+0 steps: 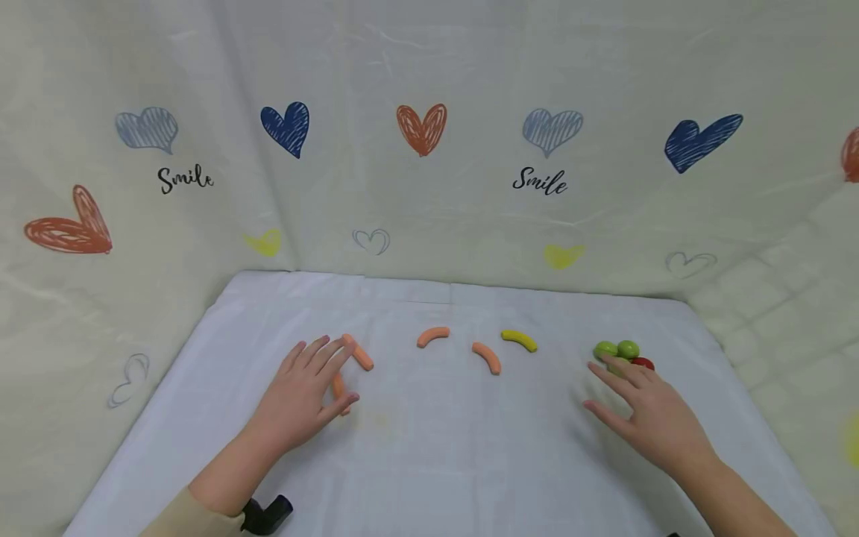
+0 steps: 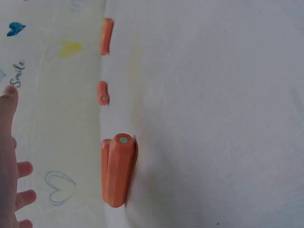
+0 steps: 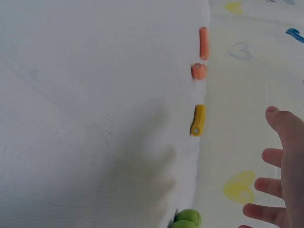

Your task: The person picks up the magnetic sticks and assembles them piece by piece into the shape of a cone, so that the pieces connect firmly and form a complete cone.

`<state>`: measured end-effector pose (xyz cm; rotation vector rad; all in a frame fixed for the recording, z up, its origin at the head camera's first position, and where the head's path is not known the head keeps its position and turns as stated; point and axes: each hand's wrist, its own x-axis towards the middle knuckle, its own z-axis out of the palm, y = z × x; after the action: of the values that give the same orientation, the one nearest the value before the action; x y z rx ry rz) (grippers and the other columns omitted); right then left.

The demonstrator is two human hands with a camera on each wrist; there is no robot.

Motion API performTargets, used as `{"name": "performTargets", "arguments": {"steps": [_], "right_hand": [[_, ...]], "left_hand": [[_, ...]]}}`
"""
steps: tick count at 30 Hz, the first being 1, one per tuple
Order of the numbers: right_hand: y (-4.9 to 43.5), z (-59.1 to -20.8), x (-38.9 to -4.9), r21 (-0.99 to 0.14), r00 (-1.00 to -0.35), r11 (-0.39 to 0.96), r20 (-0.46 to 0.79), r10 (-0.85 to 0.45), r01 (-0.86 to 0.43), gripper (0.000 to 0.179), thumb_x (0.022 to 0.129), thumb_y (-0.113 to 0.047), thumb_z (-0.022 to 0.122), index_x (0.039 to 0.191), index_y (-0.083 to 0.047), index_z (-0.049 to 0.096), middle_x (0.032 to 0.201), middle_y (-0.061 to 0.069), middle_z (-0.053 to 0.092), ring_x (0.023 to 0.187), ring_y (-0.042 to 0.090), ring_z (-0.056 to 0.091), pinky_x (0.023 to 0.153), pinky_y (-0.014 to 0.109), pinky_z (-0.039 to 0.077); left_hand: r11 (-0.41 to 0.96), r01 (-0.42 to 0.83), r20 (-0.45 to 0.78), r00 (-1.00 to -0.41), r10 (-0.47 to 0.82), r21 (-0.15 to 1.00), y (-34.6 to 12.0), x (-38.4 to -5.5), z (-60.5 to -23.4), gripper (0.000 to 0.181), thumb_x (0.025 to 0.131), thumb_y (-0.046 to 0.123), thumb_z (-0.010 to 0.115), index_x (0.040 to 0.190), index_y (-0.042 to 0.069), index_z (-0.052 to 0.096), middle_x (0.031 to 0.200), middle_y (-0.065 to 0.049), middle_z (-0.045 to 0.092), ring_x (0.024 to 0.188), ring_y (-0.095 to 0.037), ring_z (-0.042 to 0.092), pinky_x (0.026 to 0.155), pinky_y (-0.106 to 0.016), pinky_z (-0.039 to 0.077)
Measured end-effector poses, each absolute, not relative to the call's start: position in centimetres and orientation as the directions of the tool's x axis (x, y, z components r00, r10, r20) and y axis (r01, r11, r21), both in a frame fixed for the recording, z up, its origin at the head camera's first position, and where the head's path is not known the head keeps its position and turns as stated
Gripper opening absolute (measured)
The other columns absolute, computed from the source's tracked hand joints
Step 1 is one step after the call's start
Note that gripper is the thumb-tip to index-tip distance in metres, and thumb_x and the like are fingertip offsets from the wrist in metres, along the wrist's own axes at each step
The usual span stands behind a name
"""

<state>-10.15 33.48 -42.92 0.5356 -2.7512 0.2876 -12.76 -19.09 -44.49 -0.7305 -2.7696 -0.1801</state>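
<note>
The left grip [image 1: 298, 403], relaxed and empty, hovers over two orange sticks [image 1: 360, 354] toward the counter [image 1: 429, 477]'s left edge; the right grip [image 1: 661, 421], also released, hovers by green balls [image 1: 628, 348] and a red ball [image 1: 645, 363] near the right edge. Two curved orange pieces [image 1: 487, 359] and a yellow piece [image 1: 520, 341] lie between, toward the far edge.

Softly lit in head view, shadow-barred on the curtain [image 1: 456, 198] at three o'clock; dimmer, greyer in both wrist views.
</note>
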Motion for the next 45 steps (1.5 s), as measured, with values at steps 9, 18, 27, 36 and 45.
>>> {"name": "performTargets", "arguments": {"steps": [9, 18, 27, 36, 45], "right_hand": [[34.5, -43.3, -11.4, -0.163, -0.881, 0.916, 0.377, -0.286, -0.367, 0.056, 0.082, -0.040, 0.080, 0.128, -0.012, 0.067, 0.129, 0.011, 0.062, 0.114, 0.037, 0.055, 0.092, 0.052, 0.041], [35.9, -43.6, -12.6, -0.230, -0.946, 0.940, 0.263, -0.188, -0.251, 0.050, 0.088, -0.043, 0.073, 0.127, -0.012, 0.067, 0.129, 0.020, 0.061, 0.111, 0.043, 0.054, 0.086, 0.063, 0.043], [37.0, -43.7, -14.3, -0.278, -0.967, 0.938, 0.206, -0.151, -0.206, 0.048, 0.091, -0.041, 0.071, 0.128, -0.011, 0.065, 0.126, 0.021, 0.061, 0.107, 0.043, 0.053, 0.082, 0.063, 0.043], [37.1, -43.2, -16.0, -0.220, -0.969, 0.954, 0.182, -0.165, -0.204, 0.049, 0.095, -0.038, 0.067, 0.131, -0.006, 0.062, 0.119, 0.019, 0.064, 0.088, 0.031, 0.054, 0.074, 0.052, 0.043], [37.4, -43.1, -17.6, -0.222, -0.986, 0.960, 0.043, -0.164, -0.169, 0.052, 0.097, -0.038, 0.063, 0.136, -0.005, 0.058, 0.133, 0.027, 0.055, 0.114, 0.052, 0.048, 0.090, 0.066, 0.039]], "left_hand": [[0.866, 0.488, 0.279, -0.851, 0.445, 0.111, -17.7, -14.2, -44.0, 0.070, 0.097, 0.060, 0.049, 0.154, 0.021, 0.036, 0.152, -0.003, 0.043, 0.139, -0.031, 0.037, 0.112, -0.052, 0.026], [0.864, 0.487, 0.265, -0.856, 0.444, 0.127, -16.4, -16.1, -44.1, 0.069, 0.097, 0.058, 0.053, 0.152, 0.019, 0.040, 0.149, -0.003, 0.045, 0.136, -0.028, 0.039, 0.110, -0.050, 0.031], [0.856, 0.492, 0.217, -0.863, 0.456, 0.156, -14.1, -18.1, -43.9, 0.063, 0.098, 0.057, 0.051, 0.147, 0.018, 0.046, 0.143, -0.002, 0.052, 0.133, -0.025, 0.045, 0.106, -0.049, 0.036], [0.875, 0.441, 0.129, -0.897, 0.423, 0.201, -11.4, -19.8, -43.9, 0.056, 0.099, 0.050, 0.054, 0.145, 0.020, 0.049, 0.141, 0.000, 0.055, 0.131, -0.024, 0.048, 0.104, -0.047, 0.038], [0.892, 0.383, 0.072, -0.924, 0.377, 0.242, -9.0, -21.6, -44.7, 0.051, 0.098, 0.044, 0.058, 0.143, 0.020, 0.052, 0.139, 0.001, 0.057, 0.126, -0.025, 0.053, 0.101, -0.048, 0.041]]}}
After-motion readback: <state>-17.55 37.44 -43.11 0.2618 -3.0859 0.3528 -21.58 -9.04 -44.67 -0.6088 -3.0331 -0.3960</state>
